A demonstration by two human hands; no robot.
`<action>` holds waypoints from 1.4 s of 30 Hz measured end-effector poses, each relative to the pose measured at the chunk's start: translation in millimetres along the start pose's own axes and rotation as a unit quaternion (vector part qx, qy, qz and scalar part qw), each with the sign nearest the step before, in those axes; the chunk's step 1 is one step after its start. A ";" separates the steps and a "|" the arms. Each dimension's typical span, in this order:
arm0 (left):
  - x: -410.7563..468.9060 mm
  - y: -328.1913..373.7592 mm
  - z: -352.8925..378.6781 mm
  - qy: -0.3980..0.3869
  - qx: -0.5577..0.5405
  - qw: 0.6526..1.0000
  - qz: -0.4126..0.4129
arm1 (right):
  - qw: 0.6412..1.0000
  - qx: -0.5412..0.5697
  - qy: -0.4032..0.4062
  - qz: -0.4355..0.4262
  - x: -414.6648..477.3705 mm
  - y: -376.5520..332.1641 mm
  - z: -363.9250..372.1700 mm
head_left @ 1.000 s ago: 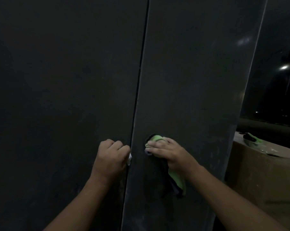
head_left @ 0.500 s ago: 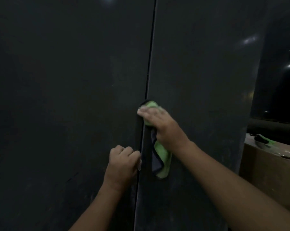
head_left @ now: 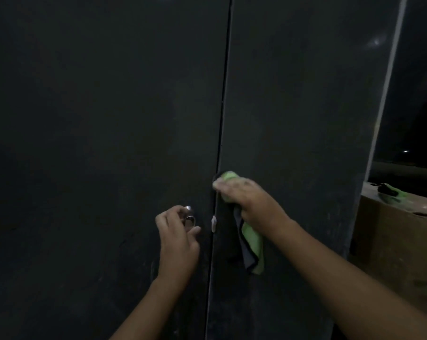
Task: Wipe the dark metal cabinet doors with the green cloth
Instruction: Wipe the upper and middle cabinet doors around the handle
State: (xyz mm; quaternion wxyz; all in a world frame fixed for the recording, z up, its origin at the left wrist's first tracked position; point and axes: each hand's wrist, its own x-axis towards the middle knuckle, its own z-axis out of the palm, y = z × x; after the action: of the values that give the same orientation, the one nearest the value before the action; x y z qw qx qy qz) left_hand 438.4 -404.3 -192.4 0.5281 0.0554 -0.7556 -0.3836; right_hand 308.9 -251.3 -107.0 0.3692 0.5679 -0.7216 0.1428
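- The left hand (head_left: 180,241) reaches up from the lower middle with its forearm slanting in from below. Its fingers curl over a small shiny knob (head_left: 189,219) on the left door (head_left: 84,143), and the thumb tip sits just under the knob.
- The hold on the knob looks loose, with the fingers bent round it rather than clenched.
- The right hand (head_left: 251,204) comes in from the lower right on a long bare forearm, back of the hand facing the camera. Its fingertips point left toward the seam between the doors.
- It grips the green cloth (head_left: 252,241) and presses the bunched top of it against the right door (head_left: 300,106), right at that door's left edge.
- The rest of the cloth hangs below the hand against the door, green on one face and dark grey on the other.
- A small white catch (head_left: 214,223) sits on the seam, between the two hands.
- Both doors are closed, so the inside of the cabinet is hidden.
- To the right of the cabinet stands a brown box (head_left: 398,241) with a green and dark thing (head_left: 391,191) lying on top. It is too dim to identify.
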 end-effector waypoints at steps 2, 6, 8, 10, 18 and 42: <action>1.4 3.5 -0.9 0.009 -0.024 0.996 -0.080 | 0.998 0.006 0.046 0.052 11.5 -4.7 -1.1; 2.6 9.7 -7.4 0.005 -0.058 0.983 -0.172 | 1.000 -0.006 -0.018 0.014 9.7 -15.5 18.0; 4.4 10.9 -11.5 -0.004 -0.056 0.979 -0.196 | 0.998 -0.032 -0.051 -0.022 -6.4 -19.7 33.8; 6.9 11.6 -13.9 -0.011 -0.050 0.976 -0.211 | 0.991 -0.101 -0.069 -0.062 -25.8 -27.5 48.1; 10.0 14.2 -16.8 -0.044 0.016 0.979 -0.196 | 0.959 -0.273 -0.075 -0.031 -54.7 -62.6 82.8; 12.0 5.6 -13.3 -0.064 0.015 0.978 -0.200 | 0.996 -0.006 -0.041 0.078 -119.4 -10.3 79.1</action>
State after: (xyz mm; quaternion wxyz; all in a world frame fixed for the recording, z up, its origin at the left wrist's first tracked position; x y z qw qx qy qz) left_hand 446.2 -413.2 -177.8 0.3902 0.1887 -0.7674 -0.4725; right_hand 298.9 -218.8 -246.5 0.3302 0.5135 -0.7789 0.1435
